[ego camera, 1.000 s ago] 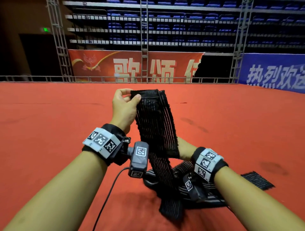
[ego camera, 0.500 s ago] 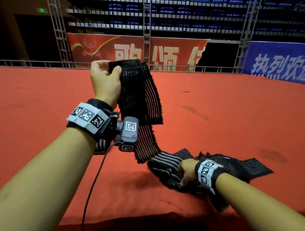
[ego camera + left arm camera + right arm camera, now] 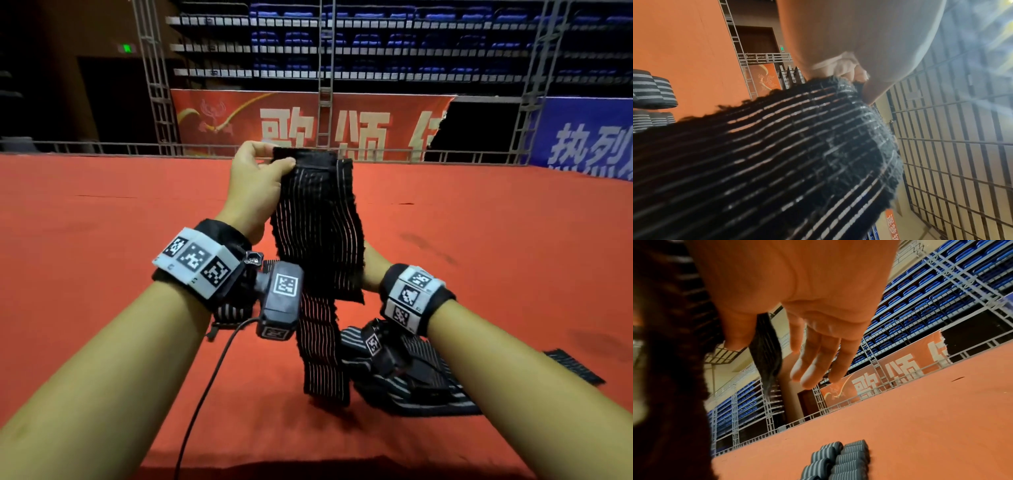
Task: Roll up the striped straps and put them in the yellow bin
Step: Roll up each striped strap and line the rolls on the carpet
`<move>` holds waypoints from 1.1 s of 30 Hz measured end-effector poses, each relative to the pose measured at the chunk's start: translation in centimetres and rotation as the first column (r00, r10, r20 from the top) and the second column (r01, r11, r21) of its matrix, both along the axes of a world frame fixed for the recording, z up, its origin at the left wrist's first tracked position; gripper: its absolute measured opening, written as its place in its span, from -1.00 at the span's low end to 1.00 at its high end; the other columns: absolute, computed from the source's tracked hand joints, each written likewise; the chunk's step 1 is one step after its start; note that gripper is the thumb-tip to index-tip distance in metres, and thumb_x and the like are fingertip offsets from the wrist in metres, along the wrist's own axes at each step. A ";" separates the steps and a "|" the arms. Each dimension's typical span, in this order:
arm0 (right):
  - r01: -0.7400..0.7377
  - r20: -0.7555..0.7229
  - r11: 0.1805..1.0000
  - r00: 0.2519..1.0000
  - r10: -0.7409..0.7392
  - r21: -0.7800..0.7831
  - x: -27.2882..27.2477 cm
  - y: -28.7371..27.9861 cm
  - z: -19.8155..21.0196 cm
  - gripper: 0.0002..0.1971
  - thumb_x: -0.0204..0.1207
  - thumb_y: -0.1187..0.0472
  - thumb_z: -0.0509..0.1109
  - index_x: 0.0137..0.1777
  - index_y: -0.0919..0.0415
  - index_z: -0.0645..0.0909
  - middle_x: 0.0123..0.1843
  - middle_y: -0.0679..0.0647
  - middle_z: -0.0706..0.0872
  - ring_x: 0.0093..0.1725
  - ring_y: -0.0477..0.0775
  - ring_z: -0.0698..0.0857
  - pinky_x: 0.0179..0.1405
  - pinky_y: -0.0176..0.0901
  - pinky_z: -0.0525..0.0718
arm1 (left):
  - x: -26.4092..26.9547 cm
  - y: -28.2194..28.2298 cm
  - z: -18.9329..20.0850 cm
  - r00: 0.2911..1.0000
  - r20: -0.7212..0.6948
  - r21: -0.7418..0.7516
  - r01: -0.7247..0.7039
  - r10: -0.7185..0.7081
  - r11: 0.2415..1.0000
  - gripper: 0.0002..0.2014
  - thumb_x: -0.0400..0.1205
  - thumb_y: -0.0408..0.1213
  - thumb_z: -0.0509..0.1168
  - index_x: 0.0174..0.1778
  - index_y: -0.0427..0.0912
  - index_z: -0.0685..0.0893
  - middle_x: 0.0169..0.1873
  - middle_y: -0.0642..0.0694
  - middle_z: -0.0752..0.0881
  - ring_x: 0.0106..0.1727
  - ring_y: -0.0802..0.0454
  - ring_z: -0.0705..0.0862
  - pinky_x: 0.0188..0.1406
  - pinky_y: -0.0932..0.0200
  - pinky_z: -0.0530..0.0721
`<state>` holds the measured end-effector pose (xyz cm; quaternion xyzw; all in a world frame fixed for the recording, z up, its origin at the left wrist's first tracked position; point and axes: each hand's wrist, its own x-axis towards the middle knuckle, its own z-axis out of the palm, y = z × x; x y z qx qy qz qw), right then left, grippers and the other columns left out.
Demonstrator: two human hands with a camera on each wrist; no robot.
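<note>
Striped strap (image 3: 317, 233): black elastic weave, thin pale stripes, fuzzy edges, hanging over the red carpet (image 3: 479, 222). Left hand (image 3: 255, 185) pinches its folded top edge, thumb in front. Right hand (image 3: 797, 293) sits behind the strap, fingers (image 3: 812, 363) straight and spread; thumb touches fabric. Rolled straps (image 3: 840, 457) lie farther out.

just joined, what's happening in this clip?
A person is working on black striped elastic straps over a red carpeted floor. The left hand pinches the top end of one long strap, held up so it hangs down; it is not rolled yet. The right hand is beside the hanging part, fingers straight. More loose straps lie below, and finished rolls sit on the floor. No yellow bin is in view.
</note>
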<state>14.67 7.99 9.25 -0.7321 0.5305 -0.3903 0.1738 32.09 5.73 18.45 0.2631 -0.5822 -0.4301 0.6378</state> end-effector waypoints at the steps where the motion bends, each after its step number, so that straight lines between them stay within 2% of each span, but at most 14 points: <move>1: -0.010 -0.016 1.000 1.000 0.011 0.026 0.4 0.0 0.2 -0.54 0.54 0.61 0.26 -0.35 0.03 0.33 -0.35 -0.16 0.37 -0.37 -0.27 0.35 -0.36 -0.51 0.37 | 0.3 0.2 0.3 1.000 0.000 -0.005 0.005 -0.005 1.000 -0.79 0.64 -0.52 0.30 -0.11 -0.11 0.47 -0.21 -0.11 0.65 -0.41 0.13 0.69 -0.54 0.29 0.60; 3: -0.057 -0.040 0.998 0.998 0.058 0.027 1.2 0.0 0.3 -0.55 0.53 0.65 0.23 -0.41 0.11 0.37 -0.48 -0.25 0.42 -0.44 -0.32 0.33 -0.40 -0.37 0.35 | 1.1 0.6 0.8 1.000 0.002 -0.022 0.004 -0.004 1.000 -0.79 0.65 -0.53 0.30 -0.10 -0.13 0.48 -0.25 -0.07 0.64 -0.44 0.17 0.69 -0.52 0.31 0.61; 6: -0.101 0.142 0.995 0.985 0.099 0.009 1.8 0.2 -0.2 -0.60 0.51 0.66 0.25 -0.40 0.19 0.43 -0.60 -0.18 0.55 -0.56 -0.29 0.47 -0.51 -0.45 0.42 | 2.4 0.8 1.0 1.000 0.002 -0.045 -0.012 0.012 0.999 -0.80 0.65 -0.53 0.30 -0.08 -0.14 0.49 -0.27 -0.04 0.64 -0.42 0.20 0.70 -0.41 0.27 0.67; 8: -0.045 0.287 0.999 0.957 0.043 -0.001 1.8 -0.1 -0.4 -0.80 0.51 0.47 0.39 -0.18 0.20 0.47 -0.36 -0.07 0.62 -0.42 -0.17 0.54 -0.45 -0.34 0.50 | 3.3 0.5 0.9 0.999 0.002 -0.040 -0.037 0.037 0.999 -0.81 0.64 -0.52 0.31 -0.06 -0.14 0.49 -0.25 -0.04 0.64 -0.36 0.15 0.70 -0.35 0.24 0.70; 10: 0.065 0.395 0.997 0.918 -0.042 -0.044 1.8 0.4 -0.1 -0.79 0.42 0.16 0.43 -0.16 0.16 0.42 -0.31 0.07 0.55 -0.40 -0.08 0.49 -0.42 -0.27 0.45 | 4.0 0.3 0.8 0.998 -0.004 -0.028 -0.066 0.065 0.997 -0.81 0.63 -0.51 0.33 -0.04 -0.14 0.50 -0.20 -0.07 0.65 -0.30 0.09 0.71 -0.30 0.20 0.73; 13: -0.095 0.469 0.995 0.877 0.102 -0.040 2.6 2.2 0.4 -0.62 0.43 -0.13 0.26 -0.17 0.24 0.46 -0.36 0.05 0.56 -0.48 -0.16 0.52 -0.45 -0.23 0.45 | 4.8 -0.3 0.6 0.993 -0.013 -0.015 -0.120 0.120 0.993 -0.80 0.62 -0.49 0.34 -0.05 -0.13 0.49 -0.13 -0.13 0.65 -0.24 0.01 0.71 -0.21 0.09 0.75; 14: -0.168 0.370 0.986 0.916 0.156 -0.002 3.1 2.7 0.2 -0.61 0.47 -0.13 0.30 -0.14 0.26 0.51 -0.33 -0.01 0.62 -0.43 -0.18 0.56 -0.41 -0.25 0.51 | 4.9 -0.4 0.6 0.991 -0.013 -0.011 -0.135 0.135 0.991 -0.79 0.62 -0.48 0.35 -0.06 -0.12 0.48 -0.10 -0.18 0.65 -0.22 -0.03 0.70 -0.16 0.03 0.74; 16: -0.224 0.151 0.973 0.965 0.214 0.051 3.7 2.9 -0.5 -0.79 0.56 0.16 0.43 -0.04 0.34 0.59 -0.21 -0.02 0.70 -0.25 -0.12 0.65 -0.23 -0.07 0.66 | 5.1 -0.6 0.4 0.988 -0.008 -0.003 -0.151 0.151 0.988 -0.79 0.61 -0.48 0.35 -0.08 -0.10 0.48 -0.08 -0.23 0.65 -0.19 -0.08 0.70 -0.13 -0.04 0.73; 18: -0.207 0.135 0.978 0.970 0.203 0.013 4.0 2.4 -0.8 -0.97 0.57 0.44 0.37 -0.06 0.41 0.57 -0.21 0.12 0.68 -0.21 -0.02 0.66 -0.17 0.10 0.68 | 5.2 -0.7 0.0 0.986 0.009 -0.005 -0.167 0.168 0.986 -0.78 0.63 -0.48 0.33 -0.10 -0.08 0.46 -0.18 -0.17 0.66 -0.29 0.00 0.68 -0.26 0.07 0.71; 20: -0.148 0.233 0.987 0.960 0.158 -0.060 4.0 1.9 -0.3 -0.83 0.55 0.55 0.30 -0.15 0.29 0.50 -0.33 0.10 0.62 -0.38 -0.07 0.62 -0.36 -0.10 0.63 | 5.5 -0.7 -0.4 0.971 0.049 -0.036 -0.234 0.236 0.972 -0.77 0.64 -0.45 0.32 -0.13 -0.04 0.44 -0.24 -0.06 0.62 -0.33 0.10 0.63 -0.31 0.15 0.65; 23: -0.044 0.354 0.997 0.933 0.064 -0.065 3.3 1.2 0.7 -0.76 0.56 0.51 0.30 -0.10 0.17 0.39 -0.43 0.13 0.62 -0.52 0.01 0.55 -0.52 -0.14 0.53 | 6.3 -0.9 -1.5 0.905 0.146 -0.105 -0.388 0.400 0.916 -0.79 0.64 -0.33 0.31 -0.18 0.04 0.43 -0.16 0.02 0.58 -0.17 0.14 0.58 -0.08 0.11 0.60; 27: 0.080 0.344 0.996 0.937 -0.064 -0.031 1.7 0.1 0.5 -0.74 0.55 0.53 0.24 -0.07 0.14 0.33 -0.46 0.15 0.57 -0.57 -0.01 0.51 -0.55 -0.19 0.45 | 7.2 -1.4 -2.6 0.824 0.204 -0.195 -0.494 0.528 0.847 -0.92 0.63 -0.25 0.31 -0.03 -0.05 0.52 0.08 -0.13 0.62 0.09 -0.01 0.58 0.12 0.13 0.53; 30: 0.215 0.286 0.976 0.933 -0.218 0.044 0.2 -0.7 -0.9 -0.69 0.51 0.48 0.27 0.06 0.13 0.28 -0.37 0.18 0.58 -0.47 0.10 0.53 -0.47 -0.12 0.46 | 7.6 -1.3 -2.1 0.845 0.183 -0.236 -0.458 0.502 0.857 -0.94 0.66 -0.31 0.30 -0.05 -0.12 0.53 -0.14 0.05 0.63 -0.05 0.05 0.60 -0.01 0.16 0.54; 33: 0.218 0.179 0.976 0.960 -0.214 -0.005 0.1 -0.5 -1.3 -0.77 0.54 0.39 0.33 0.04 0.10 0.38 -0.38 0.04 0.51 -0.52 -0.07 0.44 -0.49 -0.26 0.40 | 7.3 -0.8 -1.8 0.900 0.205 -0.174 -0.354 0.385 0.919 -0.94 0.64 -0.26 0.30 -0.08 -0.07 0.54 -0.11 -0.10 0.68 -0.02 -0.17 0.71 0.10 -0.21 0.70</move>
